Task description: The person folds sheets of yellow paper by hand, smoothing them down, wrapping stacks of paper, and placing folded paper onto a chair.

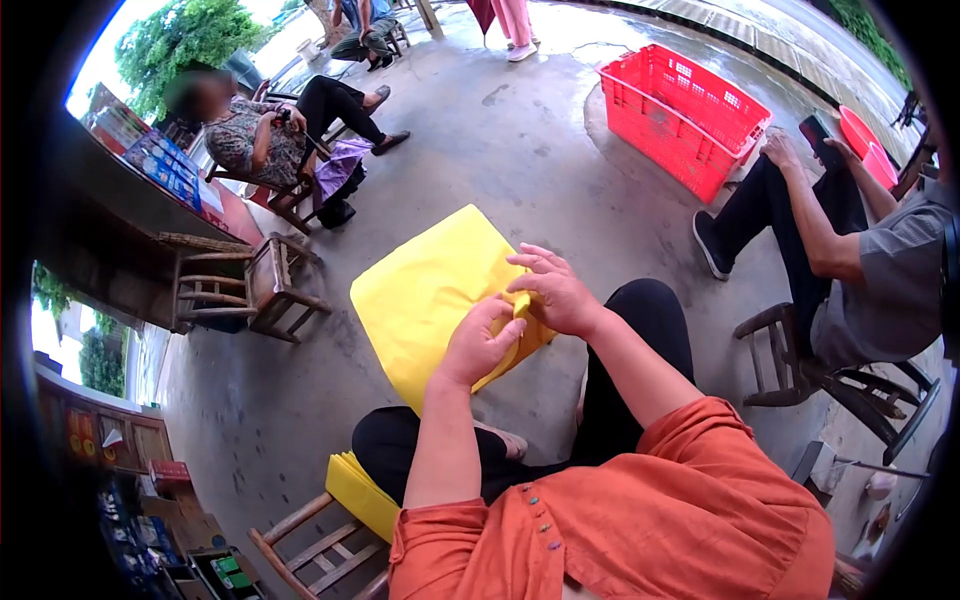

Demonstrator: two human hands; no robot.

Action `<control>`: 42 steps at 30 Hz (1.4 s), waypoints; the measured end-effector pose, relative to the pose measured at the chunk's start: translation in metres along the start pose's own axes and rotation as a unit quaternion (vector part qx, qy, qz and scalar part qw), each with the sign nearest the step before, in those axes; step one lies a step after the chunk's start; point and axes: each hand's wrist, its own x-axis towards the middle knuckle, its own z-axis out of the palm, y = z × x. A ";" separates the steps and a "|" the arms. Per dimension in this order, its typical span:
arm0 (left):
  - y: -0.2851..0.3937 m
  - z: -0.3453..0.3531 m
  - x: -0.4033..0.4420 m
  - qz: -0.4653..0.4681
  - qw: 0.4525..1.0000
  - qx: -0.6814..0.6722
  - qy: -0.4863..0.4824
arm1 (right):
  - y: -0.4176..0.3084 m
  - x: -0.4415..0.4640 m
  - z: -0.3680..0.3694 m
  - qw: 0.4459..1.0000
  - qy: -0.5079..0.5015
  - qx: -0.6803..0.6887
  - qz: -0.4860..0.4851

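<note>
Yellow sheet [420, 290] (paper or fabric, I can't tell remotely), broad and faintly creased, spreads before the knees [645, 312]; my left hand [468, 342] and right hand [560, 297] pinch its bunched edge [521, 304]; small, even tucks with light, matched tension should keep that edge crisp.

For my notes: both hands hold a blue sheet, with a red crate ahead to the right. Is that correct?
No: the sheet is yellow, as the head view shows. The left hand and right hand do hold it, and the red crate is ahead to the right.
</note>
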 end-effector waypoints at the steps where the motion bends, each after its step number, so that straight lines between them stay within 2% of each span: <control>1: -0.004 -0.005 -0.005 0.006 1.000 -0.001 -0.026 | 0.007 0.006 -0.001 0.999 -0.025 0.020 0.005; 2: -0.003 -0.013 -0.017 0.006 1.000 -0.002 -0.010 | 0.012 0.011 -0.002 0.999 -0.031 0.022 -0.010; 4: -0.003 -0.031 -0.046 0.058 0.989 0.138 -0.017 | 0.018 0.019 -0.005 0.990 -0.037 0.129 0.041; 5: -0.015 -0.043 -0.060 0.031 0.985 0.166 -0.035 | 0.017 0.022 -0.008 0.988 -0.039 0.138 0.057; 6: -0.027 -0.053 -0.078 0.031 0.978 0.208 -0.013 | 0.019 0.022 -0.007 0.988 -0.045 0.138 0.050; 8: -0.049 -0.071 -0.113 0.004 0.960 0.279 0.033 | 0.021 0.022 -0.004 0.978 0.000 0.183 0.101; 9: -0.059 -0.077 -0.124 0.001 0.960 0.278 0.038 | 0.019 0.022 -0.003 0.981 0.009 0.167 0.095; 10: -0.073 -0.080 -0.133 -0.003 0.961 0.262 0.090 | 0.021 0.021 0.001 0.982 0.002 0.168 0.088; 11: -0.087 -0.082 -0.138 -0.008 0.959 0.245 0.143 | 0.026 0.021 0.008 0.957 -0.006 0.242 0.160; 12: -0.108 -0.081 -0.138 -0.013 0.958 0.242 0.154 | 0.030 0.020 0.016 0.922 -0.017 0.311 0.231; 14: -0.146 -0.079 -0.132 0.017 0.957 -0.018 0.291 | 0.035 0.022 0.028 0.915 0.002 0.340 0.217; 16: -0.136 -0.084 -0.120 -0.004 0.951 -0.033 0.308 | 0.040 0.027 0.036 0.884 0.061 0.400 0.235; 18: -0.150 -0.086 -0.103 0.026 0.935 -0.057 0.348 | 0.048 0.033 0.044 0.904 0.066 0.364 0.213; 20: -0.165 -0.085 -0.089 0.013 0.925 -0.072 0.372 | 0.054 0.044 0.048 0.923 0.069 0.304 0.224; 22: -0.170 -0.080 -0.076 -0.106 0.901 -0.060 0.417 | 0.056 0.057 0.051 0.933 0.063 0.283 0.214; 24: -0.163 -0.075 -0.068 -0.089 0.886 -0.094 0.445 | 0.047 0.070 0.051 0.959 0.059 0.183 0.206; 25: -0.163 -0.074 -0.065 -0.118 0.879 -0.066 0.458 | 0.042 0.076 0.052 0.968 0.061 0.147 0.195; 26: -0.161 -0.074 -0.062 -0.147 0.870 -0.038 0.469 | 0.047 0.079 0.054 0.969 0.058 0.144 0.192; 32: -0.156 -0.075 -0.053 -0.162 0.852 0.040 0.495 | 0.043 0.088 0.061 0.980 0.059 0.008 0.190; 34: -0.152 -0.073 -0.052 -0.165 0.849 0.034 0.500 | 0.040 0.087 0.061 0.979 0.080 -0.049 0.181; 38: -0.147 -0.076 -0.061 -0.139 0.838 -0.027 0.527 | 0.033 0.088 0.056 0.981 0.069 -0.048 0.176; 42: -0.164 -0.070 -0.068 -0.174 0.845 -0.073 0.501 | 0.026 0.072 0.057 0.980 0.044 -0.092 0.171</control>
